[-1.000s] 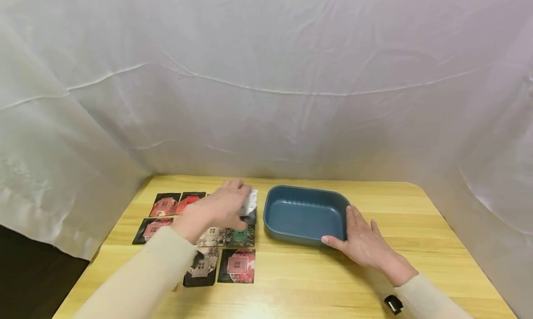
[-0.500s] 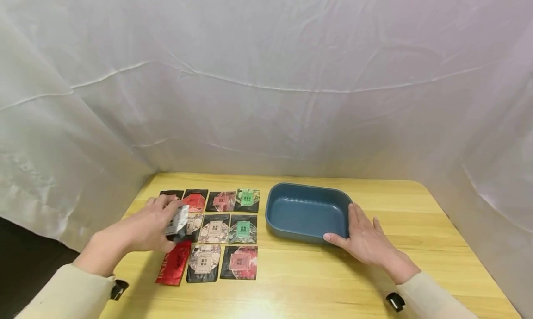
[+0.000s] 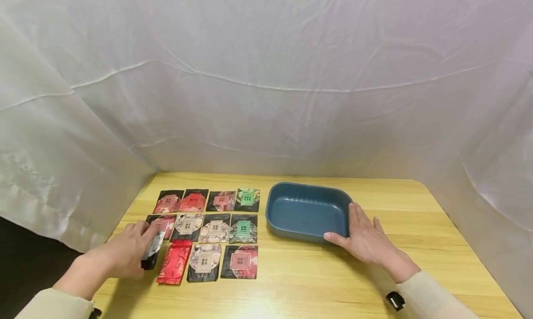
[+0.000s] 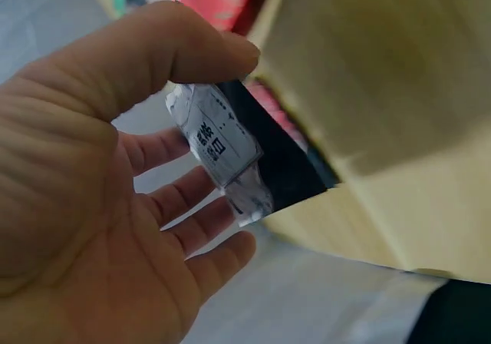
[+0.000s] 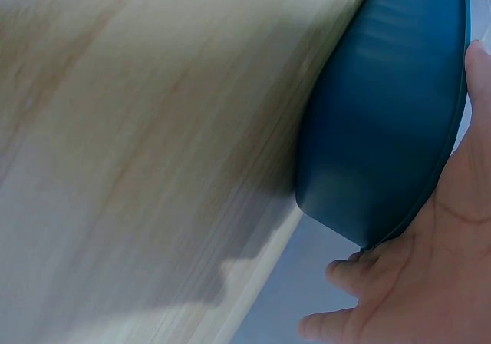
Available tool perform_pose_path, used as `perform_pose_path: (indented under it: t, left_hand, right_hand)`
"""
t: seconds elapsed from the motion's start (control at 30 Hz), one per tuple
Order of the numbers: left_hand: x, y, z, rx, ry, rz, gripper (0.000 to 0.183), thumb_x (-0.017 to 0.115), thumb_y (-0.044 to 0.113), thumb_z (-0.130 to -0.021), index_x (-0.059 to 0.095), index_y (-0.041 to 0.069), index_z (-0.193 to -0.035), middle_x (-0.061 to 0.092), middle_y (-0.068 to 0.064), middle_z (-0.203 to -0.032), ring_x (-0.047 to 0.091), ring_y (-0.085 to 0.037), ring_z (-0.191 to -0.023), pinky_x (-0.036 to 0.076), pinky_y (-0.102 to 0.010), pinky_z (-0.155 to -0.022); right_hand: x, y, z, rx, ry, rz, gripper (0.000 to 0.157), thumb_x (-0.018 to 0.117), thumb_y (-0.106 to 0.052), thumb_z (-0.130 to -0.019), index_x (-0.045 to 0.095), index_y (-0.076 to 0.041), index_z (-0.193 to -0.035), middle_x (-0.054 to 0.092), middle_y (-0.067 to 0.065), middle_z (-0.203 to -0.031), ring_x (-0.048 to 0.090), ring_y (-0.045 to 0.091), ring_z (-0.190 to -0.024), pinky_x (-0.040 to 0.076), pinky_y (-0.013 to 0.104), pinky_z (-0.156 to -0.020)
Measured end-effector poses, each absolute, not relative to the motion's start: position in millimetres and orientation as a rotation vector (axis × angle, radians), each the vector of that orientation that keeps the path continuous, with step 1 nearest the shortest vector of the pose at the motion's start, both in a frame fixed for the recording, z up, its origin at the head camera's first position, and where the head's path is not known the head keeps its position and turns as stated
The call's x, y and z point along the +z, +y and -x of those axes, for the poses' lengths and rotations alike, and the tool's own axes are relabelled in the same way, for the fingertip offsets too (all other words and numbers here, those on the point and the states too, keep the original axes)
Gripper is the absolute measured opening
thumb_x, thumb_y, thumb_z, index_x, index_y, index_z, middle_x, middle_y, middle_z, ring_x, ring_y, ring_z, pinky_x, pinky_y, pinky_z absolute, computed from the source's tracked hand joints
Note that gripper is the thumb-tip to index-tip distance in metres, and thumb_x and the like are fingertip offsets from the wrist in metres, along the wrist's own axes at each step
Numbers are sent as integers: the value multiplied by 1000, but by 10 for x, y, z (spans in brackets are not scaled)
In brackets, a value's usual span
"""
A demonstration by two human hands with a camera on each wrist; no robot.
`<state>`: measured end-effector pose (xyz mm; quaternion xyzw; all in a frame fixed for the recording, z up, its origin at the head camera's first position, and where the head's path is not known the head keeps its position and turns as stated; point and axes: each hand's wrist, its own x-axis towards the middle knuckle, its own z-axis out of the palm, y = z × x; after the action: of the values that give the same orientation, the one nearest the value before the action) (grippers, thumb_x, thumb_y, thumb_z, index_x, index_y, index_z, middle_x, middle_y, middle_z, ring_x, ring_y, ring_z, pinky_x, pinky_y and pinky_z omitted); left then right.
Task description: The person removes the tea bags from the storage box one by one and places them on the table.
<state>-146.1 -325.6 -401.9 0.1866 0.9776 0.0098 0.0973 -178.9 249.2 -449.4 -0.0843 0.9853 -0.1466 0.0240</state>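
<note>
My left hand (image 3: 120, 252) is at the left end of the rows, pinching a black-and-white sachet (image 4: 219, 137) between thumb and fingers. In the head view this sachet is tilted, beside a red sachet (image 3: 175, 262) in the front row. Partly overlapped by the hand is a pink-and-black sachet (image 3: 165, 224) in the middle row. My right hand (image 3: 368, 240) rests against the near right corner of a blue rectangular basin (image 3: 287, 238), thumb at the front rim and fingers extended along the right side. The right wrist view shows the basin's outer wall (image 5: 376, 121) against that palm.
Several flat sachets lie in three rows left of the basin, among them a green-labelled one (image 3: 247, 199), a cream one (image 3: 204, 262) and a pink one (image 3: 239, 262). The wooden table (image 3: 308, 286) is enclosed by pale cloth (image 3: 291, 101) behind and at the sides.
My left hand has swung left and toward me, from beside the basin across the rows, with the black-and-white sachet in it. The sachets it covered now show. My right hand has stayed at the basin.
</note>
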Motion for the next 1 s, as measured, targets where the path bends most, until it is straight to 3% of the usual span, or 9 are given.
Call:
perform_pose_path:
  t: [0.23, 0.5, 0.83, 1.0]
  left_hand:
    - [-4201, -3338, 1439, 27, 2842, -537, 103, 98, 12, -60, 43, -3, -146, 49, -37, -136, 48, -60, -126, 48, -69, -102]
    - [-4313, -3348, 1414, 58, 2809, -572, 98, 86, 3, -61, 45, -10, -149, 43, -44, -144, 43, -67, -131, 43, -73, -106]
    - [-4397, -3371, 1413, 40, 2835, -567, 94, 92, 11, -60, 52, -2, -144, 52, -32, -137, 54, -58, -123, 50, -70, -99]
    - [-4434, -3392, 1427, 24, 2828, -541, 94, 93, 11, -62, 51, -4, -145, 52, -35, -138, 53, -61, -123, 49, -71, -99]
  right_hand:
    - [-4502, 2512, 1806, -461, 3045, 257, 132, 51, -86, -90, 10, 18, -160, 12, 38, -169, 17, 54, -157, 11, 82, -118]
    - [-4517, 2527, 1824, -471, 3041, 256, 134, 49, -88, -89, 8, 18, -161, 12, 38, -169, 16, 55, -157, 9, 82, -118]
    - [-4533, 2527, 1815, -471, 3039, 254, 133, 50, -87, -90, 8, 18, -161, 12, 38, -169, 16, 55, -157, 9, 82, -118]
    - [-4536, 2514, 1821, -471, 3041, 255, 133, 50, -87, -89, 8, 17, -161, 12, 37, -170, 17, 54, -157, 10, 82, -118]
